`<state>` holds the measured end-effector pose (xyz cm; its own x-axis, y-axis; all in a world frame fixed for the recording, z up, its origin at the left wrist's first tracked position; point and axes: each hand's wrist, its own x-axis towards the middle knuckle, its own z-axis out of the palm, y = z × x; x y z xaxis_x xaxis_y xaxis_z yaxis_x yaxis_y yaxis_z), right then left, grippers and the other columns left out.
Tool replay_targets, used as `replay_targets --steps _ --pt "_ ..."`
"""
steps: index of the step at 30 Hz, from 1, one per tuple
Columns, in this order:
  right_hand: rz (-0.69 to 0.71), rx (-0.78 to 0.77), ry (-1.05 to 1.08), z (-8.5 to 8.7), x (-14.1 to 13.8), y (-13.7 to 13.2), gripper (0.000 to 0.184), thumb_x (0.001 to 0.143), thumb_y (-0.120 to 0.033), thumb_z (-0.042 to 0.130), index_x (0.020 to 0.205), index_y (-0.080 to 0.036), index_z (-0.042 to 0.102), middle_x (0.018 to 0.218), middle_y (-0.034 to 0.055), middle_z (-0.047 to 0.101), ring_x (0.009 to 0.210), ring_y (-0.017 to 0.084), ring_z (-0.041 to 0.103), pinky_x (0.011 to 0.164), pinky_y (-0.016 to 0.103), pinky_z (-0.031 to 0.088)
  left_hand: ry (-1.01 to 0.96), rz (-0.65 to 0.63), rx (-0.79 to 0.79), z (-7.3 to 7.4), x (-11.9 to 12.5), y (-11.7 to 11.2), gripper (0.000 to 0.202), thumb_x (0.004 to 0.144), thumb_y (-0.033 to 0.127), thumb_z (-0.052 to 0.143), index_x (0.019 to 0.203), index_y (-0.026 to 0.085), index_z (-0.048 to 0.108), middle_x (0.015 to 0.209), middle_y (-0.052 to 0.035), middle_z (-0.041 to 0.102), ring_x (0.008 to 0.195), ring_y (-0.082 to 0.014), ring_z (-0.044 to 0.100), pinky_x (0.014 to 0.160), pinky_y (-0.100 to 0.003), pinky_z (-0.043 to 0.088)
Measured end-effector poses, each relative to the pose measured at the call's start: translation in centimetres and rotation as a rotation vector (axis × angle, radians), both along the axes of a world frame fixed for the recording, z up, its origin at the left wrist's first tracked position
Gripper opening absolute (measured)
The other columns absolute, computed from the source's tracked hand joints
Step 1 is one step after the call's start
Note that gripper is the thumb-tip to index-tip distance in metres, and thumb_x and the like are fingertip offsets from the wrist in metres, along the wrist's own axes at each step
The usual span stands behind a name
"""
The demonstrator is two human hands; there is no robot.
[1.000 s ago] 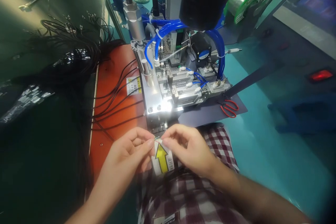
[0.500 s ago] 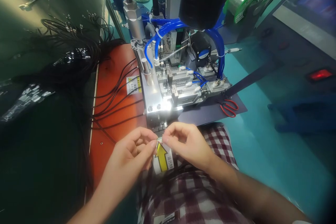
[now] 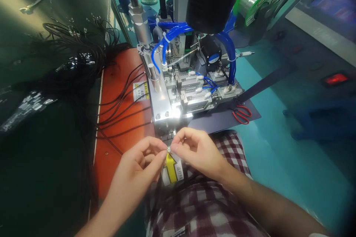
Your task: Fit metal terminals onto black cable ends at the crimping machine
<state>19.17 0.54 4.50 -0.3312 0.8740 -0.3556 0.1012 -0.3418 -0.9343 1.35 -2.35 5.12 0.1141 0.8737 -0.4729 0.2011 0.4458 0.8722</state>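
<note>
Thumb and forefinger of my left hand [image 3: 144, 159] are pinched together, and so are those of my right hand [image 3: 194, 150]. Between the two sets of fingertips shows a small silvery piece [image 3: 168, 149], too small to name exactly; both hands grip it. Just below the fingers lies a white label with a yellow arrow [image 3: 171, 170]. Beyond the hands stands a metal machine [image 3: 162, 98] with a bright lit front edge. Several black cables [image 3: 122, 113] run into its left side across an orange-red surface [image 3: 114, 144].
Bundles of black cables with silvery ends [image 3: 78, 61] lie at the left. Blue hoses [image 3: 178, 27] arch over the machine, beneath a thick black tube [image 3: 215, 3]. Red-handled pliers [image 3: 241, 114] rest at the right, and a green wire spool [image 3: 250, 2] stands behind.
The fingertips have come slightly closer together around the silvery piece, which stays between them. The whole view has shifted a little.
</note>
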Motion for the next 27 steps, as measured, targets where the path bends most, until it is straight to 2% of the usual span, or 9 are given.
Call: replay_targets --steps 4,12,16,20,24,27 --pt "0.006 -0.048 0.050 -0.5 -0.1 0.0 0.015 0.077 -0.026 0.071 0.075 -0.017 0.060 0.052 -0.0090 0.042 0.047 0.006 0.033 0.044 0.021 0.024 0.000 0.005 0.013 0.1 0.0 0.2 0.034 0.077 0.051 0.067 0.087 0.019 0.059 0.054 0.0054 0.050 0.047 -0.0109 0.048 0.047 -0.021 0.038" --pt "0.050 -0.216 0.214 -0.6 -0.3 0.3 0.028 0.071 -0.036 0.080 0.071 -0.016 0.061 0.053 -0.0074 0.049 0.044 0.005 0.033 0.042 0.021 0.022 -0.110 0.007 -0.032 -0.4 -0.4 0.2 0.034 0.080 0.052 0.070 0.086 0.020 0.059 0.063 0.0035 0.057 0.050 -0.0094 0.048 0.049 -0.021 0.038" --pt "0.066 -0.173 0.248 -1.0 -0.2 0.4 0.028 0.072 -0.037 0.081 0.076 -0.016 0.063 0.049 -0.0092 0.046 0.041 0.005 0.034 0.040 0.020 0.022 -0.217 0.051 -0.090 -0.4 -0.7 0.2 0.033 0.081 0.050 0.071 0.087 0.021 0.058 0.065 0.0046 0.057 0.049 -0.0074 0.045 0.051 -0.021 0.039" --pt "0.099 -0.177 0.247 -1.2 0.0 0.8 0.017 0.078 -0.031 0.072 0.077 -0.016 0.064 0.048 -0.0083 0.048 0.040 0.005 0.037 0.039 0.020 0.024 -0.256 0.064 -0.139 -0.2 -0.6 0.6 0.033 0.080 0.048 0.073 0.086 0.021 0.057 0.064 0.0047 0.057 0.049 -0.0061 0.042 0.051 -0.019 0.037" --pt "0.092 -0.181 0.225 -0.6 0.1 1.3 0.015 0.077 -0.029 0.069 0.074 -0.014 0.064 0.057 -0.0049 0.057 0.041 0.004 0.038 0.040 0.019 0.027 -0.261 0.073 -0.162 -0.2 -0.4 0.9 0.036 0.078 0.050 0.075 0.086 0.021 0.056 0.065 0.0044 0.058 0.048 -0.0058 0.042 0.048 -0.018 0.034" --pt "0.067 -0.151 0.245 -0.2 0.0 1.5 0.017 0.078 -0.030 0.068 0.070 -0.015 0.062 0.052 -0.0073 0.051 0.041 0.004 0.036 0.042 0.019 0.029 -0.262 0.073 -0.156 -0.5 -0.3 1.0 0.036 0.079 0.051 0.074 0.087 0.021 0.056 0.064 0.0047 0.057 0.047 -0.0060 0.042 0.046 -0.018 0.033"
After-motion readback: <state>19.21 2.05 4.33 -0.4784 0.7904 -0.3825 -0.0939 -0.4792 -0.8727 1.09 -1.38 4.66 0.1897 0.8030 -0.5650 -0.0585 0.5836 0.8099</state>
